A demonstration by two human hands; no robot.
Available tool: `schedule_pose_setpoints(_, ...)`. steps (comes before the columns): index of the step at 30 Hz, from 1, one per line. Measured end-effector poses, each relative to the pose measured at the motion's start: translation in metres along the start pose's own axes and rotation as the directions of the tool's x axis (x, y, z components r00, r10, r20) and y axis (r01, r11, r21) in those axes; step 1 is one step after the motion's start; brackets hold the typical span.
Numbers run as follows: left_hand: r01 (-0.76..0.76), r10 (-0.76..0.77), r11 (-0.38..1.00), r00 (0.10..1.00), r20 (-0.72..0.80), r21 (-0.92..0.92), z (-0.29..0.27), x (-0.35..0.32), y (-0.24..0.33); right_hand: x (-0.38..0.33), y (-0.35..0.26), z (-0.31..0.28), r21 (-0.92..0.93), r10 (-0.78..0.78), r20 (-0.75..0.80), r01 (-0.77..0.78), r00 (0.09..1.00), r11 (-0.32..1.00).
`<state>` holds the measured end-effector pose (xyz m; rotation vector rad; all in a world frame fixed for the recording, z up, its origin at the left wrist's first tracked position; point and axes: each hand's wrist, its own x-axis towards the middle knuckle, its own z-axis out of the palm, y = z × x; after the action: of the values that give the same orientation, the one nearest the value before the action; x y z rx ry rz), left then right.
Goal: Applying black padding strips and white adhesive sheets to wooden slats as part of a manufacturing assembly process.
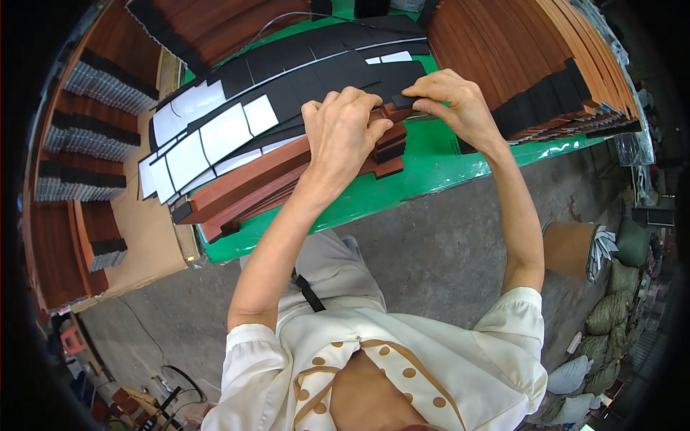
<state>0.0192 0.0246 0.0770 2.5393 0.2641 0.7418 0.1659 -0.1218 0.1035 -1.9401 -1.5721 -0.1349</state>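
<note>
My left hand (pixel 336 136) is wrapped over a reddish-brown wooden slat (pixel 251 174), close to its right end. Between thumb and fingertips, my right hand (pixel 456 104) pinches a small black pad (pixel 404 101) at that same end. The pad seems to touch the wood, though my fingers hide part of the contact. Below my left hand lie more brown slats (pixel 269 194), some with black end pieces (pixel 392 149). Behind them spread black sheets (pixel 316 82) cut into strips, several of which show white backing (pixel 223 135).
A green cover (pixel 438 161) lines the table. Tall stacks of brown slats (pixel 496 43) with black ends stand at the right. More padded stacks (pixel 93 133) rest on cardboard (pixel 144 237) at the left. A brown bin (pixel 568 246) and sacks (pixel 611 305) sit on the floor, right.
</note>
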Motion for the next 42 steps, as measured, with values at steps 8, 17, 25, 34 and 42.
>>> schedule_pose_setpoints(8, 0.052, -0.051, 0.999, 0.999, -0.012, 0.018, 0.011, 0.004, 0.002, -0.003, 0.008, 0.008, 0.040, -0.006, 0.001, 0.005, 1.000, 0.999)
schedule_pose_setpoints(17, 0.039, -0.038, 0.998, 0.999, -0.031, 0.040, 0.012, 0.003, 0.002, -0.002, 0.010, 0.011, 0.075, -0.021, 0.006, 0.020, 1.000, 0.997)
schedule_pose_setpoints(25, 0.038, -0.037, 0.998, 0.999, -0.022, 0.051, 0.011, 0.004, 0.003, 0.000, 0.012, 0.012, 0.057, -0.055, 0.017, 0.054, 0.998, 0.997)
schedule_pose_setpoints(34, -0.011, 0.013, 1.000, 0.998, -0.067, 0.021, 0.011, 0.005, 0.004, -0.001, 0.013, 0.013, 0.077, -0.051, 0.009, 0.050, 0.999, 0.996)
schedule_pose_setpoints(42, -0.053, 0.054, 0.998, 0.994, -0.093, 0.022, 0.014, 0.004, 0.002, -0.002, 0.012, 0.014, 0.056, -0.063, 0.001, 0.062, 0.998, 0.997)
